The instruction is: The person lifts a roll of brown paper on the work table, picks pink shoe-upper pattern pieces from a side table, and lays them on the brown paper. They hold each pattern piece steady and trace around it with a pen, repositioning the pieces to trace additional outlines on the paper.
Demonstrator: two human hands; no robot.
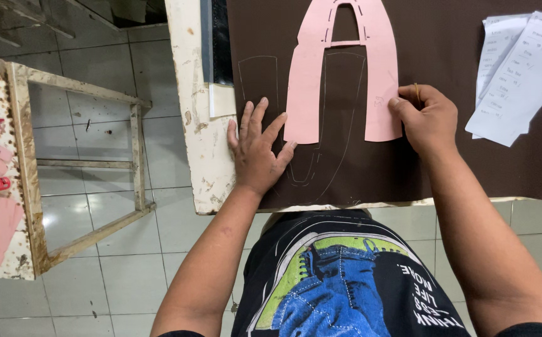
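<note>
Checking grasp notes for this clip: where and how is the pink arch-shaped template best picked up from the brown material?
Probably by the right leg's lower end, coming from the near table edge. The pink template lies flat, so a finger must slide under a free edge; the left hand pins the left leg, and the right hand already touches the right one.

pink template (343,68), dark brown sheet (458,143), white papers (514,68), grey floor tiles (96,81)

matt pink card template (344,68) on smooth brown leather sheet (445,150), chipped painted wooden table (199,143).
</note>
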